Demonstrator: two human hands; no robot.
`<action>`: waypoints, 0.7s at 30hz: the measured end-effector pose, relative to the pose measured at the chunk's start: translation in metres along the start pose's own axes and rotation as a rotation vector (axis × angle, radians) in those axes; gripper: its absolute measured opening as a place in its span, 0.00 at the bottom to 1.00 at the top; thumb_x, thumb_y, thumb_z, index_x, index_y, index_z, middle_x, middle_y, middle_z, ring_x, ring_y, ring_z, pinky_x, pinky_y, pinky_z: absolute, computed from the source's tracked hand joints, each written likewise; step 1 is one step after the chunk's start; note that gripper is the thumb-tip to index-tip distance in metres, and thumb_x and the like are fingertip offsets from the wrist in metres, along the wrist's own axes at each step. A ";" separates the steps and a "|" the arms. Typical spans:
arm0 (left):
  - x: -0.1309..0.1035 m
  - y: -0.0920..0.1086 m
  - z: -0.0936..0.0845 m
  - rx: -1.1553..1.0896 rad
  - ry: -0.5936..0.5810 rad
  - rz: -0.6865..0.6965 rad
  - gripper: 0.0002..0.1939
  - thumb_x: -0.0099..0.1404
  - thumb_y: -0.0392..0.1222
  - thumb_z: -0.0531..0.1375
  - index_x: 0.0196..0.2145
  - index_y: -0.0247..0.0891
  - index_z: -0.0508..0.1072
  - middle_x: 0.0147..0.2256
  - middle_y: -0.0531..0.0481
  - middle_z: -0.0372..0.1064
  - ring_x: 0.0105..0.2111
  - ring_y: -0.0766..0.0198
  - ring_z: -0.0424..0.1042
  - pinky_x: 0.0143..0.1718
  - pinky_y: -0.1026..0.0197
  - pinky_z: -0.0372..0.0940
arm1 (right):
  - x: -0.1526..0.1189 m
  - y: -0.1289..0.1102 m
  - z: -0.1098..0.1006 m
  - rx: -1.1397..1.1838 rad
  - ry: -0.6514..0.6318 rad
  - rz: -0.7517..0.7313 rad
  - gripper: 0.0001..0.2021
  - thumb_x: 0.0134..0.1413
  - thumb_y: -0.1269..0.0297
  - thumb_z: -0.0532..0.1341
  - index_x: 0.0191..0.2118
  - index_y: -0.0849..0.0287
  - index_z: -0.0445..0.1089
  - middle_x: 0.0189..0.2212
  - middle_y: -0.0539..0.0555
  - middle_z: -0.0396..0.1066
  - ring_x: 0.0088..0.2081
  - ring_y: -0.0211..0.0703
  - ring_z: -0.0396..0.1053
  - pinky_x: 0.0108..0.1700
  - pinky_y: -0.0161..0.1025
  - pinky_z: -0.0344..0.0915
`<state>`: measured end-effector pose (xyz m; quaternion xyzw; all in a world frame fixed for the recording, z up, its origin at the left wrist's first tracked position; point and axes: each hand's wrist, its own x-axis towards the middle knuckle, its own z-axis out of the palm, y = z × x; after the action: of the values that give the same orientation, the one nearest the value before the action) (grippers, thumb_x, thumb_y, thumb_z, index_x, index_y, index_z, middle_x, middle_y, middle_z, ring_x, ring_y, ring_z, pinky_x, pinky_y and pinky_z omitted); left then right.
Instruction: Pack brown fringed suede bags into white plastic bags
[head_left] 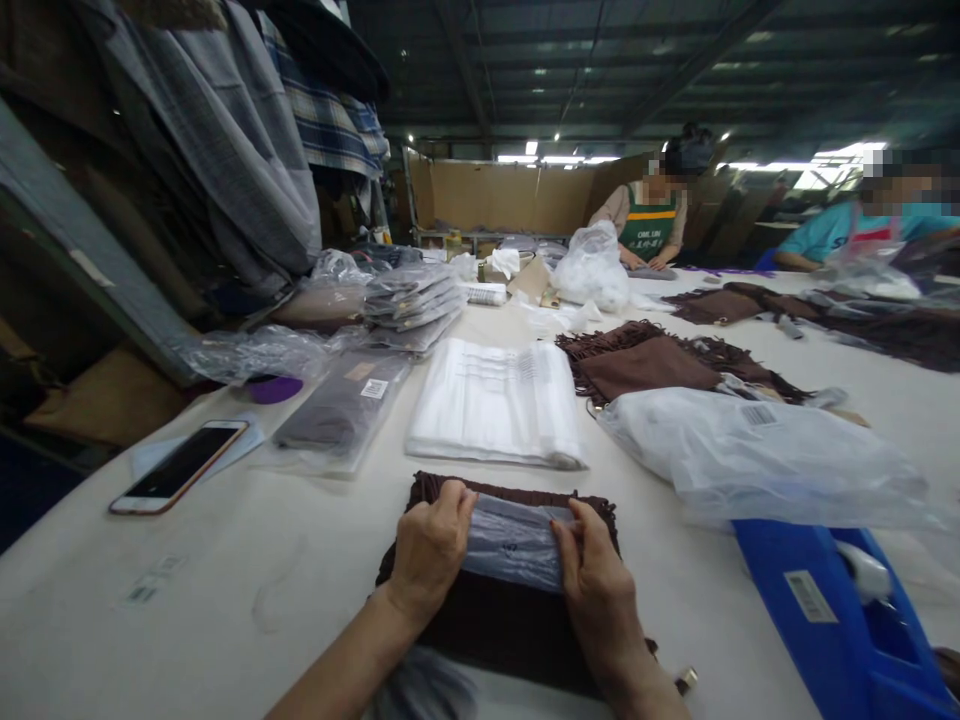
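Between my two hands a clear plastic bag [511, 545] is stretched over a dark brown fringed bag [510, 625] lying on the table in front of me. My left hand [431, 545] pinches the plastic at its upper left corner. At the right side, my right hand [596, 580] grips the plastic between thumb and fingers. Dark fringe shows along the brown bag's far edge. Just beyond it lies a flat stack of white plastic bags [495, 405].
To the left lie a phone [180, 468] and a packed grey item [330, 410]. Several wrapped packets [412, 300] are piled behind. At right are brown fringed bags [645, 360], a plastic-wrapped bundle [757, 450] and a blue holder [832, 620]. Two people work across the table.
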<state>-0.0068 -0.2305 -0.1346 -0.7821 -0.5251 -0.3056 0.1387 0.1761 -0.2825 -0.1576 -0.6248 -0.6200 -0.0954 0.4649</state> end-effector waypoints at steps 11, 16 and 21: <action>-0.009 0.000 0.021 0.321 -0.060 0.108 0.11 0.64 0.27 0.49 0.41 0.26 0.68 0.21 0.50 0.66 0.16 0.61 0.66 0.18 0.61 0.61 | -0.012 0.006 0.015 -0.496 -0.050 -0.196 0.12 0.64 0.71 0.45 0.45 0.66 0.62 0.26 0.54 0.69 0.20 0.35 0.68 0.14 0.31 0.56; 0.002 0.008 -0.002 0.106 0.004 0.408 0.21 0.65 0.27 0.46 0.55 0.27 0.59 0.45 0.37 0.69 0.44 0.56 0.70 0.42 0.55 0.67 | -0.012 0.008 0.018 -0.459 -0.054 -0.204 0.12 0.65 0.70 0.44 0.45 0.66 0.62 0.25 0.53 0.68 0.19 0.33 0.66 0.15 0.30 0.56; -0.004 0.013 0.010 -0.120 -0.375 0.617 0.28 0.65 0.47 0.54 0.60 0.37 0.55 0.59 0.42 0.57 0.60 0.50 0.54 0.57 0.44 0.55 | -0.008 0.010 0.009 -0.466 -0.080 -0.163 0.14 0.65 0.68 0.44 0.45 0.65 0.63 0.27 0.53 0.69 0.19 0.36 0.67 0.16 0.31 0.58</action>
<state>0.0069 -0.2335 -0.1438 -0.9529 -0.2617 -0.1310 0.0794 0.1793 -0.2794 -0.1730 -0.6664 -0.6474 -0.2482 0.2742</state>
